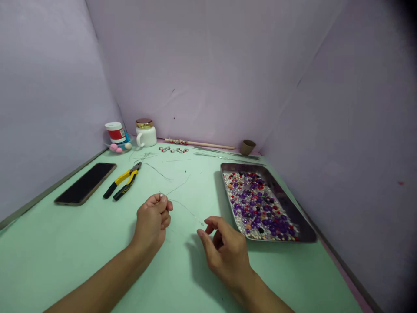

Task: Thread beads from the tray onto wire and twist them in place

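Note:
My left hand is closed in a pinch on a thin wire, above the middle of the green table. One strand of the wire points up and away; the other slopes down to the right. Near that strand's end sits a tiny clear bead or loop, too small to tell. My right hand is beside this end, thumb and forefinger apart, with no grip on it that I can see. To its right stands a metal tray with many purple, red, black and pearly beads.
Yellow-black pliers and a phone lie on the left. Behind are loose wires, beaded pieces, a wooden stick, a brown cup, a white lidded mug and a red-white tub. Walls enclose the table.

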{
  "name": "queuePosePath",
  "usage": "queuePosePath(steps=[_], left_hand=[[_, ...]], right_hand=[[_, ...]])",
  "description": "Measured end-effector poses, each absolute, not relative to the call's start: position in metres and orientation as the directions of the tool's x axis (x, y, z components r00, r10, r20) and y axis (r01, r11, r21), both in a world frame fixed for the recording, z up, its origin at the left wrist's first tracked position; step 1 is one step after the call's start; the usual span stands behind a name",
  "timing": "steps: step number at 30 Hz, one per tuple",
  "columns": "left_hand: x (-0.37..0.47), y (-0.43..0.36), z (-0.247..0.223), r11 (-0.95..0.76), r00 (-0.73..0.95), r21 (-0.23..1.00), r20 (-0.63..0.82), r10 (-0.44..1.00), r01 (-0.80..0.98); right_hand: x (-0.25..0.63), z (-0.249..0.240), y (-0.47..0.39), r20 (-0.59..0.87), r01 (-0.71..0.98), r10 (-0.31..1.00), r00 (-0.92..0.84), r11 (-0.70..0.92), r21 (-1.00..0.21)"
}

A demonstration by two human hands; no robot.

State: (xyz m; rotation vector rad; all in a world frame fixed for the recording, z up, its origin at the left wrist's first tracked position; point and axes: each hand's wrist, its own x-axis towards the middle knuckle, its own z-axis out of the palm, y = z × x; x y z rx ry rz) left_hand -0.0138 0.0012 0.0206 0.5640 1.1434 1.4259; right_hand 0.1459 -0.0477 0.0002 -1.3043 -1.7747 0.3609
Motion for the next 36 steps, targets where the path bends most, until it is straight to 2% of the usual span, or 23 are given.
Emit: queuePosePath(steps=[6, 16, 19, 23, 25, 27, 29, 32, 36], left_hand=[[-0.008, -0.003, 0.020, 0.163, -0.201, 0.874, -0.279, 0.939, -0.457], [-0.008, -0.005, 0.018, 0.167, -0.147, 0.869, -0.262, 0.954, -0.466], [-0.005, -0.007, 0.018, 0.166, -0.139, 0.868, -0.257, 0.956, -0.468], [-0.003, -0.008, 0.016, 0.180, -0.114, 0.863, -0.262, 0.958, -0.473], [-0.004, -0.007, 0.016, 0.187, -0.109, 0.863, -0.267, 0.958, -0.469], [-0.006, -0.005, 0.016, 0.192, -0.115, 0.866, -0.273, 0.955, -0.462], [-0.008, -0.001, 0.017, 0.192, -0.136, 0.869, -0.282, 0.950, -0.456], [-0.012, 0.003, 0.019, 0.183, -0.172, 0.874, -0.286, 0.943, -0.450], [-0.012, 0.004, 0.020, 0.180, -0.194, 0.880, -0.288, 0.938, -0.439]], right_hand=[[0.147, -0.002, -0.047, 0.580, 0.661, 0.805, -0.128, 0.505, -0.555], [0.147, 0.003, -0.046, 0.533, 0.620, 0.844, -0.065, 0.453, -0.641], [0.146, 0.002, -0.045, 0.380, 0.569, 0.925, -0.010, 0.318, -0.758], [0.143, -0.002, -0.044, 0.056, 0.362, 0.996, 0.062, 0.030, -0.932], [0.142, -0.003, -0.043, -0.085, 0.266, 0.996, 0.020, -0.087, -0.960], [0.142, -0.001, -0.042, -0.161, 0.202, 0.986, -0.051, -0.148, -0.968], [0.144, 0.002, -0.042, -0.122, 0.178, 0.990, -0.075, -0.107, -0.978], [0.147, 0.007, -0.045, 0.104, 0.305, 0.994, -0.029, 0.108, -0.946], [0.148, 0.006, -0.051, 0.417, 0.589, 0.906, -0.064, 0.372, -0.717]])
